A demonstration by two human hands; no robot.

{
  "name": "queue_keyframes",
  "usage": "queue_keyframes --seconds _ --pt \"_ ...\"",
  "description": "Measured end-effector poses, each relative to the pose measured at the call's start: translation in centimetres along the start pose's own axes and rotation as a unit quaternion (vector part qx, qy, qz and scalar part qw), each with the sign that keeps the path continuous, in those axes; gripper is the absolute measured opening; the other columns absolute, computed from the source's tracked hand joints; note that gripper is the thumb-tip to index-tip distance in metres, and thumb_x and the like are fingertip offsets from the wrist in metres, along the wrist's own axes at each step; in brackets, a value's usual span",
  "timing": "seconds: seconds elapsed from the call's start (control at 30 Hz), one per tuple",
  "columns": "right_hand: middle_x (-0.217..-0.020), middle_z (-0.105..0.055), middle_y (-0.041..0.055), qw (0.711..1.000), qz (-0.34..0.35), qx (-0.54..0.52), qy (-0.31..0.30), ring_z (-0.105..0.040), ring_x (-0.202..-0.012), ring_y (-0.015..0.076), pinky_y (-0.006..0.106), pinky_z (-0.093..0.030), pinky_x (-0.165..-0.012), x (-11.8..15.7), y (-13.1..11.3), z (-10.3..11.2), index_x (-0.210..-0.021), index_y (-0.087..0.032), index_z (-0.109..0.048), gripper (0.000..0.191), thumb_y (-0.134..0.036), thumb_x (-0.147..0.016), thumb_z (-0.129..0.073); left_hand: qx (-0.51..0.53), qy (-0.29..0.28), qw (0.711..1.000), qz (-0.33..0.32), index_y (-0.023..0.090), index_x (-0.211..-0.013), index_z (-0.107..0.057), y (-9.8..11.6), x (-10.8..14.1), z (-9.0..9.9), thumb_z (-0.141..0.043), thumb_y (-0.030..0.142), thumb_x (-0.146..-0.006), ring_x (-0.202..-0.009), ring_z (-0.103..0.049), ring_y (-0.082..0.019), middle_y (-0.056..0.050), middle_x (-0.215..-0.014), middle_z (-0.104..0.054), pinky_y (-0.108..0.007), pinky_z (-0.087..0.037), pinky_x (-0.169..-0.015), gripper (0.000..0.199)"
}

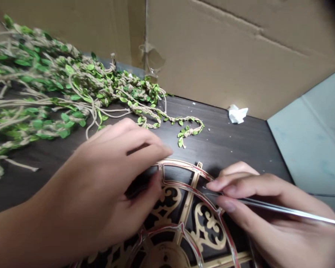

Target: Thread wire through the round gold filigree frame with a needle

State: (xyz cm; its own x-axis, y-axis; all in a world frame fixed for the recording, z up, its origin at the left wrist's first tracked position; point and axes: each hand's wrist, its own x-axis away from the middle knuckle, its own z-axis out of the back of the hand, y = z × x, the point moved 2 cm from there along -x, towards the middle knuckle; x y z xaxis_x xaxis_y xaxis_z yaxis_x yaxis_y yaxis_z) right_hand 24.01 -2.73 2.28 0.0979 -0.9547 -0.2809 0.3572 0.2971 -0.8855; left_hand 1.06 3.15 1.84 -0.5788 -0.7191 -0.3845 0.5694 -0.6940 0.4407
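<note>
A round wooden openwork frame point(186, 208) with scrollwork panels lies at the bottom centre, red and clear strips along its rings. My left hand point(100, 186) is over its upper left rim, fingers bent, with index finger and thumb apart on either side of the rim; whether they touch it I cannot tell. My right hand point(268, 204) pinches slim silvery tweezers point(284, 209) between thumb and fingers. Their blurred tips are at the upper right of the outer ring. The left hand and my right palm hide parts of the frame.
Tangled beige cords with green leaves point(100, 82) spread across the dark table point(257, 145) at the upper left. Cardboard walls point(212, 56) stand behind. A crumpled white paper scrap point(237, 114) lies near the wall, and a pale surface point(315, 130) is on the right.
</note>
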Motion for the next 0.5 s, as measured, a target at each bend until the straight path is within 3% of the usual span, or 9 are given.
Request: queue_keyframes --seconds 0.27,0.43,0.5 --pt "-0.087 -0.079 0.0039 0.996 0.082 -0.023 -0.027 -0.074 -0.079 0.0188 0.03 -0.063 -0.066 -0.2 -1.3 -0.2 -0.093 -0.019 -0.075 0.028 0.002 -0.075 -0.076 0.067 0.019 0.996 -0.055 0.028 -0.117 -0.067 3.3 0.4 -0.1 -0.073 0.036 -0.091 -0.1 -0.066 -0.017 0.001 -0.108 -0.072 -0.029 -0.058 -0.09 0.028" --pt "-0.084 -0.079 0.0025 0.995 0.09 -0.03 -0.042 -0.074 -0.074 0.0177 0.03 -0.063 -0.066 -0.1 -1.6 -0.5 -0.09 -0.018 -0.075 0.029 0.004 -0.071 -0.078 0.103 0.031 0.99 -0.095 0.021 -0.108 -0.067 3.9 0.5 -0.5 -0.061 0.015 -0.096 -0.086 -0.066 -0.013 0.001 -0.098 -0.073 -0.025 -0.058 -0.083 0.015" --pt "-0.084 -0.079 0.0018 0.995 0.094 -0.038 -0.024 -0.073 -0.075 0.017 0.03 -0.062 -0.068 0.2 -1.5 -0.5 -0.088 -0.019 -0.075 0.028 0.003 -0.071 -0.079 0.091 0.019 0.992 -0.09 0.022 -0.11 -0.067 3.9 0.7 -0.6 -0.062 0.016 -0.095 -0.088 -0.066 -0.014 0.0 -0.1 -0.074 -0.025 -0.058 -0.083 0.017"
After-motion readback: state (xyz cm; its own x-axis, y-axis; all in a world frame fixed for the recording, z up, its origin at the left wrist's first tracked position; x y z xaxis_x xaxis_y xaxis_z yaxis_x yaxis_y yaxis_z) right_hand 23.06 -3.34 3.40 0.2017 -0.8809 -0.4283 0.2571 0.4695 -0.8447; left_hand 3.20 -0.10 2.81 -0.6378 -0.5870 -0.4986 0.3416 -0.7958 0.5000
